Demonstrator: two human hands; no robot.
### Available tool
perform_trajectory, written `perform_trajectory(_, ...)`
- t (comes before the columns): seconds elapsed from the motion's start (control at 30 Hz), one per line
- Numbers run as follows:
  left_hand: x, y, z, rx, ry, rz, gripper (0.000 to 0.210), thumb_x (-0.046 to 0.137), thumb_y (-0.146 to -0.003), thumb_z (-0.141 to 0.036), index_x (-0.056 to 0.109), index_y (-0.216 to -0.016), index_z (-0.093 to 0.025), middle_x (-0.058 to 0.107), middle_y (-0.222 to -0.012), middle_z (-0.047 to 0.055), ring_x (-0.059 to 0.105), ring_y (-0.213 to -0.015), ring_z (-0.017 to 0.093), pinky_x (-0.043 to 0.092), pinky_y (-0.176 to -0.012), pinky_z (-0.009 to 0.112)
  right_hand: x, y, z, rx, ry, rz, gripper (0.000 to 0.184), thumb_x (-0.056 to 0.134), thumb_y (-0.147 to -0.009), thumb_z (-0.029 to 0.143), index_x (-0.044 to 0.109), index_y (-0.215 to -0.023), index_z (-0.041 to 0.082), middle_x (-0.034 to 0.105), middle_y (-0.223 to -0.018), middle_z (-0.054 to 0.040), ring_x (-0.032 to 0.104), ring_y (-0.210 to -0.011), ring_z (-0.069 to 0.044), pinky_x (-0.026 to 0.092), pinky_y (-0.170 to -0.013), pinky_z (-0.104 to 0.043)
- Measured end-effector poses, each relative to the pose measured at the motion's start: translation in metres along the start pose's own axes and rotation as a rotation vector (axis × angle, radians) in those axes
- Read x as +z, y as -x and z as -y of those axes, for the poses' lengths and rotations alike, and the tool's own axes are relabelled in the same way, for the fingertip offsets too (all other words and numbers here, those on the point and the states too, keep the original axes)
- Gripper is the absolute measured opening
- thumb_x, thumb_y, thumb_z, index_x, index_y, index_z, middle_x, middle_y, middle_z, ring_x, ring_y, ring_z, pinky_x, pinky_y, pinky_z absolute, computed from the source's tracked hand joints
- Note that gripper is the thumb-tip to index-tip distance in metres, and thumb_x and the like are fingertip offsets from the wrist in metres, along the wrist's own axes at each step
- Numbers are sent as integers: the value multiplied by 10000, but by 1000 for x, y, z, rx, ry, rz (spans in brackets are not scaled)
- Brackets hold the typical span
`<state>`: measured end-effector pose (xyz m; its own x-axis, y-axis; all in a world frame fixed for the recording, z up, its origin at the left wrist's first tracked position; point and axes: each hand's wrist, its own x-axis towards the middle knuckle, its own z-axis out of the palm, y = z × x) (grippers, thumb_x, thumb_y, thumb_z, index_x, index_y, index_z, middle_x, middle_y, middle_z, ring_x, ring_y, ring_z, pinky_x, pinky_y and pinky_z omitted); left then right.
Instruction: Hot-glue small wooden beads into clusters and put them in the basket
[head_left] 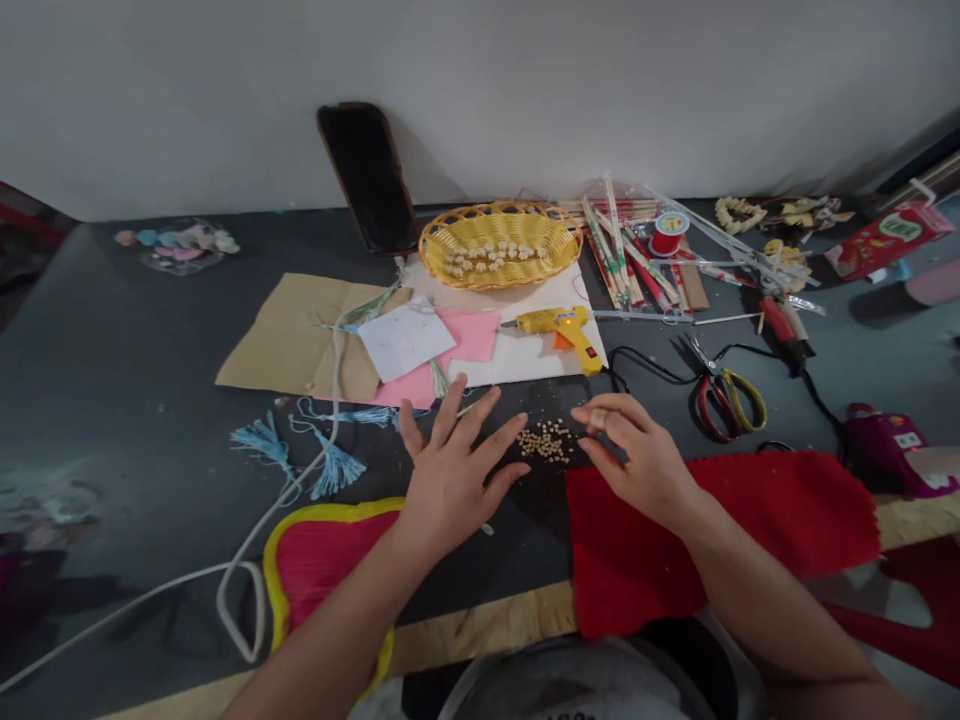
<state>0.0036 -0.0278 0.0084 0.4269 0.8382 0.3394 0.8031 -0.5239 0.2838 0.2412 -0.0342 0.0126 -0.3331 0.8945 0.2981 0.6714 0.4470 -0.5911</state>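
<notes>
A small heap of tan, bead-like pieces [546, 441] lies on the dark table between my two hands. My left hand [457, 470] is open, palm down, with its fingers spread just left of the heap. Over the heap's right side, my right hand [634, 455] has its thumb and fingers curled together in a pinch. Whatever sits between those fingertips is too small to make out. Beyond the hands, a yellow glue gun [559, 325] lies on a white sheet [540, 362]. Behind it, a yellow woven basket [442, 275] holds several small pale bead clusters [495, 257].
Scissors [720, 395] and red cloth [720, 500] lie to the right. Blue tassels [334, 468], a white cord [289, 490] and brown paper [277, 335] are on the left. A phone [367, 175] leans against the wall. Sticks [622, 250] and a thread spool [668, 233] are behind.
</notes>
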Motion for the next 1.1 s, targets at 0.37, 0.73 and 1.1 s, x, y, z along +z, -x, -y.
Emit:
perform_trajectory(0.37,7,4,1,25,-36,70,258,633,-829,-344,659,-1083,-303,579,-1349,59,308,-1387,374,121,-1089,672,9,6,-3,-18,239,337,61,583,-883,188,641,-887,206,642,-886,-41,605,-849,-180,499,-742,-291)
perform_trajectory(0.73,6,5,0,50,-10,83,238,619,-841,-275,649,-1076,-299,607,-1308,45,329,-1383,345,138,-1099,651,12,5,-1,-59,288,318,129,535,-913,203,634,-830,194,637,-839,-45,593,-786,-170,478,-698,-277)
perform_trajectory(1.1,7,3,1,63,-15,83,213,595,-859,-275,655,-1063,-287,630,-1280,47,365,-1363,347,163,-1087,656,13,5,-1,-82,324,327,127,529,-906,193,630,-829,176,639,-815,-51,613,-759,-177,485,-674,-281)
